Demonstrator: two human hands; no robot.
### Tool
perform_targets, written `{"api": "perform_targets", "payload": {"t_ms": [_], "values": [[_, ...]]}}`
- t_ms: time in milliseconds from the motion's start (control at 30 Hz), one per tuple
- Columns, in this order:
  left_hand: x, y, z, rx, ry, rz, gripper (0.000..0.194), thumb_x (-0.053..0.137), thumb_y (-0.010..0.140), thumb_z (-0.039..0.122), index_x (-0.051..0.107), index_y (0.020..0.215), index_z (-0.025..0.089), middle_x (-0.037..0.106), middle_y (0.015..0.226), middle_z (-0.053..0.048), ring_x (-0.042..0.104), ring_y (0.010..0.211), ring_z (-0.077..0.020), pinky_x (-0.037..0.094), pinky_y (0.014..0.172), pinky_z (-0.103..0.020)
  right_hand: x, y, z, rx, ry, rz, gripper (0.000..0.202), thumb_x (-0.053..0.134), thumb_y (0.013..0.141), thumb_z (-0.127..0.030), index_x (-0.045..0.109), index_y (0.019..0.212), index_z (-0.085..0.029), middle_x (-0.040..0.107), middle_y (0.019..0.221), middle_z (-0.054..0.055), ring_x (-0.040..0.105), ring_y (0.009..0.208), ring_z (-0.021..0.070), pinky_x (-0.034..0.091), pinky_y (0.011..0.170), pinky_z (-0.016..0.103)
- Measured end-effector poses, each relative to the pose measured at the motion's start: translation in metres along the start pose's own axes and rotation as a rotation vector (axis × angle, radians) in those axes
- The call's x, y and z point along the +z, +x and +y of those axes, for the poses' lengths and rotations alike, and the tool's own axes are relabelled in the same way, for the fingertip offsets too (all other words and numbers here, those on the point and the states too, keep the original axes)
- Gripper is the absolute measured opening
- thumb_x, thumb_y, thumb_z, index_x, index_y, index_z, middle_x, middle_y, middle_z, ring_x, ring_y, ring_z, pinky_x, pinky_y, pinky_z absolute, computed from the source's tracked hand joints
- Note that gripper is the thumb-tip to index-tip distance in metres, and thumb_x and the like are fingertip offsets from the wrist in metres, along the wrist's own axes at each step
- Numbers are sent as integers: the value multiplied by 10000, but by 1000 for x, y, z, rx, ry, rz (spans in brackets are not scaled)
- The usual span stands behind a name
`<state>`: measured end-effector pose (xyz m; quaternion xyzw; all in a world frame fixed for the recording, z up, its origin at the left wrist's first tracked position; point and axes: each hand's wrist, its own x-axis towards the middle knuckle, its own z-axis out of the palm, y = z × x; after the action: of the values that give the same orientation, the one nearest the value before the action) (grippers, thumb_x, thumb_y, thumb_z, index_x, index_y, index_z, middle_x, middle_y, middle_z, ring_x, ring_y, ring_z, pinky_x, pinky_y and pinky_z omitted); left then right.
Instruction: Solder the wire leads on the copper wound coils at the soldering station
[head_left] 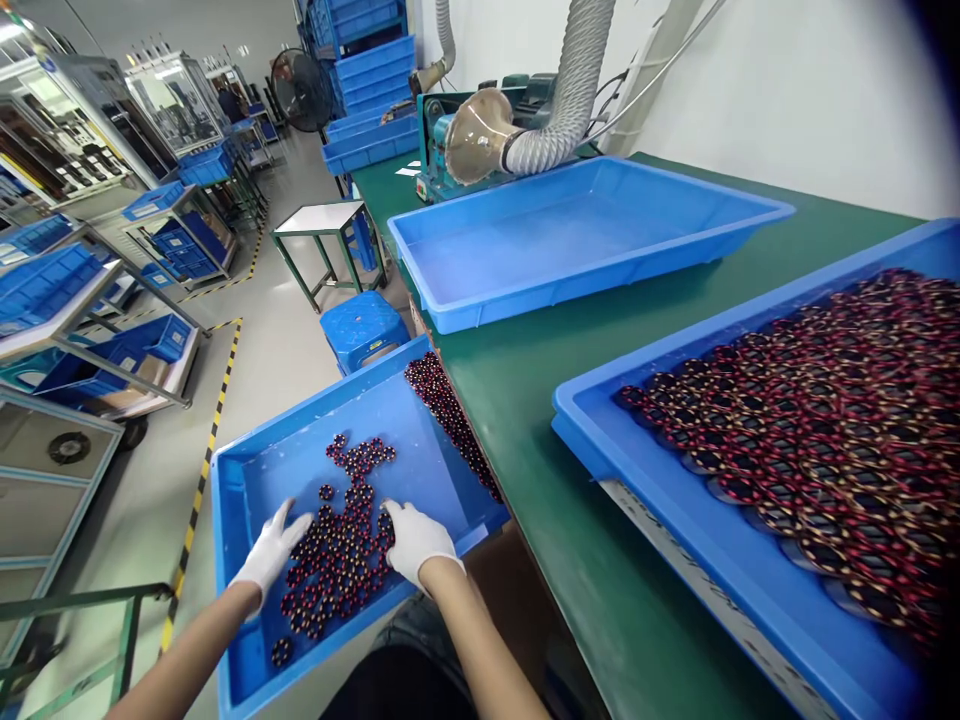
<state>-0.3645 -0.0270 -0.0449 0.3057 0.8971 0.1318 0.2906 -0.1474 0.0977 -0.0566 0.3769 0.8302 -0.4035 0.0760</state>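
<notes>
A blue plastic tray (270, 455) lies low in front of me, partly under the green table edge. In it is a loose spread of small round dark parts (337, 570) with red and copper-coloured marks; their exact kind is too small to tell. My left hand (271, 552), in a white glove, rests at the left side of the spread with its fingers apart. On the opposite side my right hand (418, 543), gloved too, touches the parts with curved, spread fingers. Neither hand lifts anything. More of the same parts (450, 420) lie along the tray's right side, against the table.
On the green table (517, 400) a large blue tray (750, 215) stands at the back. Another tray (600, 440), full of coil-like red and copper parts (825, 420), is at right. Behind are a machine with a suction hose (559, 140), a blue stool (364, 325) and a white-topped stand (319, 217).
</notes>
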Motion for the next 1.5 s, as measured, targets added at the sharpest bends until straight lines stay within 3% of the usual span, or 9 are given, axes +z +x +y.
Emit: {"api": "perform_targets", "payload": {"t_ms": [133, 233, 400, 567, 767, 867, 1000, 1200, 1500], "values": [[18, -54, -27, -201, -163, -57, 609, 431, 840, 519, 321, 1348, 202, 506, 1259, -149, 489, 1163, -296, 432, 941, -457, -3, -2, -3, 78, 12, -14, 608, 600, 653, -256, 450, 1239, -195, 618, 1095, 151, 621, 967, 318, 488, 784, 421], [36, -75, -32, -265, -319, -91, 628, 440, 825, 453, 225, 1375, 239, 564, 1208, -97, 554, 1095, -227, 500, 867, -363, -5, -2, -3, 99, 32, -57, 658, 600, 660, -298, 421, 1281, -172, 657, 1046, 166, 618, 982, 331, 483, 793, 434], [59, -74, -22, -362, -500, -116, 642, 455, 815, 444, 165, 1370, 307, 611, 1112, -88, 661, 860, -234, 559, 625, -346, 0, 2, 6, 75, 89, -152, 706, 598, 677, -261, 364, 1339, -181, 647, 1091, 177, 626, 978, 321, 485, 789, 423], [65, -61, -12, -351, -631, -110, 641, 443, 813, 252, 125, 1368, 293, 622, 1060, -82, 660, 853, -204, 561, 649, -335, 4, 6, 14, 16, 154, -168, 567, 572, 756, -243, 406, 1293, -170, 648, 1085, 124, 633, 947, 245, 475, 809, 404], [40, -47, -16, -191, -502, -81, 669, 419, 808, 234, 80, 1381, 166, 456, 1296, -160, 578, 1055, -203, 543, 771, -303, -4, 3, 18, -20, 174, -44, 698, 488, 703, -77, 289, 1361, -196, 630, 1119, 77, 607, 993, 166, 440, 808, 232], [27, -43, -27, -95, -265, 9, 756, 511, 732, 265, 152, 1388, 158, 283, 1400, -203, 465, 1180, -318, 491, 871, -417, -8, -4, 16, 7, 85, 18, 768, 504, 678, -57, 245, 1387, -194, 514, 1264, 146, 552, 1085, 239, 424, 873, 321], [26, -32, -38, 198, 36, 117, 871, 632, 552, 213, 297, 1355, 168, 95, 1473, -171, 130, 1330, -400, 228, 1058, -535, -6, -8, 10, 0, -64, 6, 943, 637, 528, -31, 281, 1387, -191, 288, 1427, 223, 406, 1198, 415, 382, 903, 508], [50, -2, -41, 580, 236, 154, 943, 759, 469, 352, 378, 1295, 105, 244, 1405, -236, 160, 1319, -414, 219, 1065, -523, 10, 6, 5, -89, -167, 14, 974, 683, 551, -99, 219, 1406, -155, 276, 1438, 214, 338, 1265, 373, 321, 992, 459], [77, 7, -41, 815, 341, 430, 555, 556, 785, 362, 390, 1272, 153, 359, 1346, -181, 300, 1265, -368, 355, 988, -538, 22, 18, 2, -168, -260, 68, 840, 720, 601, -218, 329, 1344, -250, 206, 1468, 192, 370, 1234, 379, 355, 936, 475]]}}
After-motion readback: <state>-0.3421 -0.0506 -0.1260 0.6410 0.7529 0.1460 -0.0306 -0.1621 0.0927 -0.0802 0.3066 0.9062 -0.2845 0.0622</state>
